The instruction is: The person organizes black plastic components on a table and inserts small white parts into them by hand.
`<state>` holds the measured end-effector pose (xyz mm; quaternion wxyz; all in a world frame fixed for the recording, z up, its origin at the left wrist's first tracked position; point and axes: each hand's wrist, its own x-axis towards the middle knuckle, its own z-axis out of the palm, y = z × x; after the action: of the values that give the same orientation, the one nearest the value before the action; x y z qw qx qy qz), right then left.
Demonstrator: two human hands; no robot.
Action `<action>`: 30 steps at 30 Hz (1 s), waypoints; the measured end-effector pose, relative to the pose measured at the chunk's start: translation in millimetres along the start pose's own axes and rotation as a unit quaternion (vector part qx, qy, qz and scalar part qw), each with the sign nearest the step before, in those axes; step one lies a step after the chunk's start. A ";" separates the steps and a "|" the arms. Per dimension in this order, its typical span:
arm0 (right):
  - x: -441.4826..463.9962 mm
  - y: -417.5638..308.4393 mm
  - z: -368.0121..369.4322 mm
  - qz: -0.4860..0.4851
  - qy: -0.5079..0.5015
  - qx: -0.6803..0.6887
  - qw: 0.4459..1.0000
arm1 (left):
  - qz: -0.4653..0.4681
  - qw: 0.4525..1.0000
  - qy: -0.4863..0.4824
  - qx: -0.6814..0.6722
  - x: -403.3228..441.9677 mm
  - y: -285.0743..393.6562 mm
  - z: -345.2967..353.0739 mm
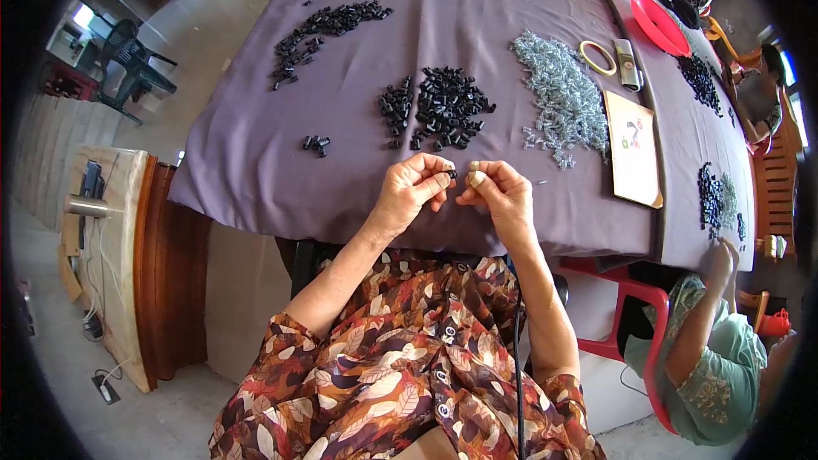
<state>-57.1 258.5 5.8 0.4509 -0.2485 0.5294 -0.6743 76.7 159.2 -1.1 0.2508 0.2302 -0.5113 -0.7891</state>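
Close together over the table's front edge are my two hands. My left hand [415,188] pinches a small black piece [451,175] between thumb and forefinger. My right hand [500,192], its fingertips pressed together just right of that piece, grips something too small to make out. Beyond them lies a pile of small black pieces [447,109], with a smaller group [394,106] at its left. A heap of small clear, silvery pieces [558,94] is further right. Several black pieces [316,146] lie at the left, and a curved row of them [328,27] at the back left.
On the purple cloth [256,153] are a tan ring [597,58], a grey box [628,65] and a white board [632,149]. A red tray [660,24] stands at the back right. Other people sit along the right; one person's hand [722,262] is near more piles.
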 end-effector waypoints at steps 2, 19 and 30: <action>0.5 0.3 -2.2 -0.003 -0.010 -0.002 1.000 | 0.003 1.000 0.001 0.021 -1.0 0.1 1.4; 2.3 12.1 1.3 -0.020 -0.035 0.010 0.999 | 0.021 0.999 0.001 0.039 0.4 -0.5 2.4; 2.3 7.9 -1.1 0.002 -0.070 0.043 0.997 | 0.021 0.998 -0.022 0.061 -0.9 4.3 1.4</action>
<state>-56.3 256.8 -2.3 0.4986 -0.2743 0.4681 -0.6761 77.3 159.2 3.4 0.2416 0.2164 -0.5689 -0.7557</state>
